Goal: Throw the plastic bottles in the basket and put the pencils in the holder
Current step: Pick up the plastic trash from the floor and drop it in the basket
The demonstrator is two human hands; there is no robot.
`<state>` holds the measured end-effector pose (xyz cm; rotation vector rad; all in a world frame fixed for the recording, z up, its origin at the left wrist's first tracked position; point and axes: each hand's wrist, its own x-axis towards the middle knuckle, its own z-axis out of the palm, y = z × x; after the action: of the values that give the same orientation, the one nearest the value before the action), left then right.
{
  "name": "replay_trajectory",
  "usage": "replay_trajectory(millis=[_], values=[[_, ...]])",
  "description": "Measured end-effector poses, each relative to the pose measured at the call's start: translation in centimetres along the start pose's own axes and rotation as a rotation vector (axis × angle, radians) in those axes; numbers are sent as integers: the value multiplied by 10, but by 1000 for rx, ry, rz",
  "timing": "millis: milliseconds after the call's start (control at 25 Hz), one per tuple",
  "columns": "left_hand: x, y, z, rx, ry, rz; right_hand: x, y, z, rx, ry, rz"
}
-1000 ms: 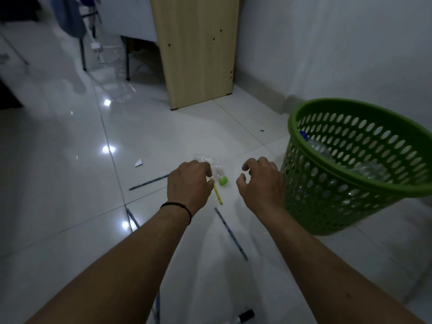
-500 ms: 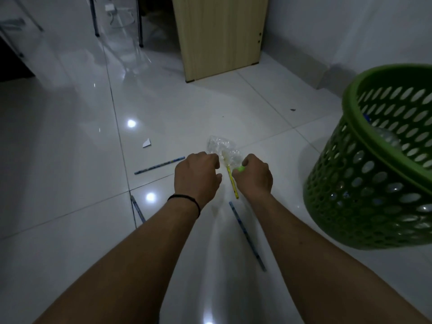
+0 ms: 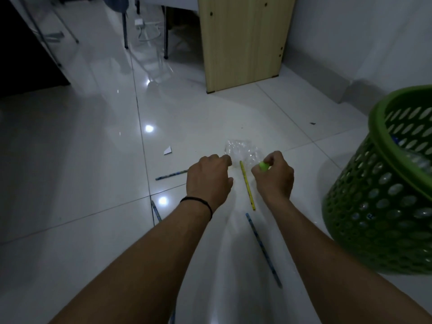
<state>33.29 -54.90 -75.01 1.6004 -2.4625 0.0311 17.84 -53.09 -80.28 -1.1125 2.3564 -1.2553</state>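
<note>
Beside basket, floor-strewn pencils

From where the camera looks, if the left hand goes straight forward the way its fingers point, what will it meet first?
Most likely the crumpled clear plastic bottle: the left hand points at its near end, fingertips almost touching. Depth is hard to judge here.

Bare forearms, thin black band on left wrist
</note>
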Motion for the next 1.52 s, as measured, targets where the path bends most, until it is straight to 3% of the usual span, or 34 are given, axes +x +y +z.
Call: replay_trajectory(millis=[280,520,640,800,1000,1120,1200,1320,1400,1520], values=[[-3,3,-23,-32,65,13,-40,-60,-63,105,-11,-357],[-25,24,-66,-142,272,119,-76,-82,-134,43,20,-530],[-25,52,-98,-262,292,93,-76,-81,-173,29,217,-506],[-26,112,-134,-653,267,94,-71,-62,-239,-118,566,-319],[-38,198,-168,-995,297,220,-88,-15,-296,-360,663,-110],[-45,239,-163,-1096,198,217,-99,12,-313,-438,644,-64],[-42,255,-149,-1000,8,247,-103,25,-318,-407,568,-114],[-30,262,-132,-646,-204,333,-105,33,-319,-374,503,-159],[-29,257,-128,-543,-168,364,-105,35,-317,-378,485,-179],[-40,240,-126,-635,-48,308,-110,33,-315,-388,492,-187]])
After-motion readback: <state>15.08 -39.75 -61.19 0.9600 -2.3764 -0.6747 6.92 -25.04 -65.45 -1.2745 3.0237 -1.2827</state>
